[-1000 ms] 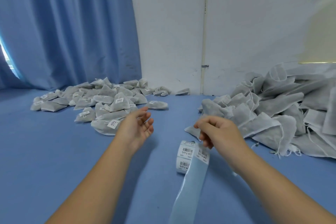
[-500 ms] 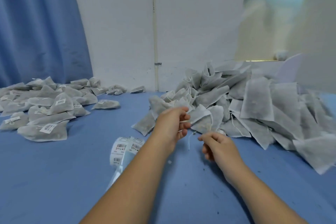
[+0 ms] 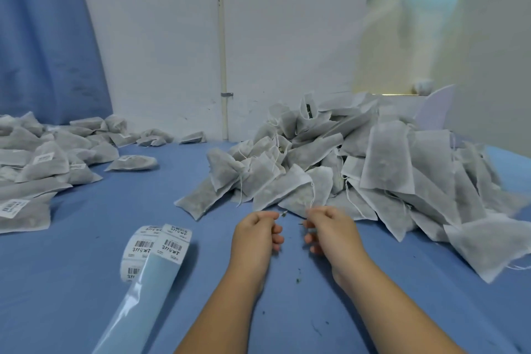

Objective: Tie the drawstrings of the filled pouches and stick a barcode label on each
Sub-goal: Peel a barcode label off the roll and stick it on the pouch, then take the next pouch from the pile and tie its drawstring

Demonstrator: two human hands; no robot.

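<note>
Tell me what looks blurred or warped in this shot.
Head view: wide-angle bend curves the curtain; head view: the upper-right opening is smeared and washed out; head view: far-right pouches blur, while the left hand and right hand, pinching a drawstring, and the label roll look sharp.

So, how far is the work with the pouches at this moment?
Done: the left pile holds closed pouches, several showing barcode labels. In hand: the left hand and right hand seem to pinch the drawstring of one pouch at the front of the right pile. To do: that big right pile, unlabelled as far as visible; the label roll lies ready.
</note>
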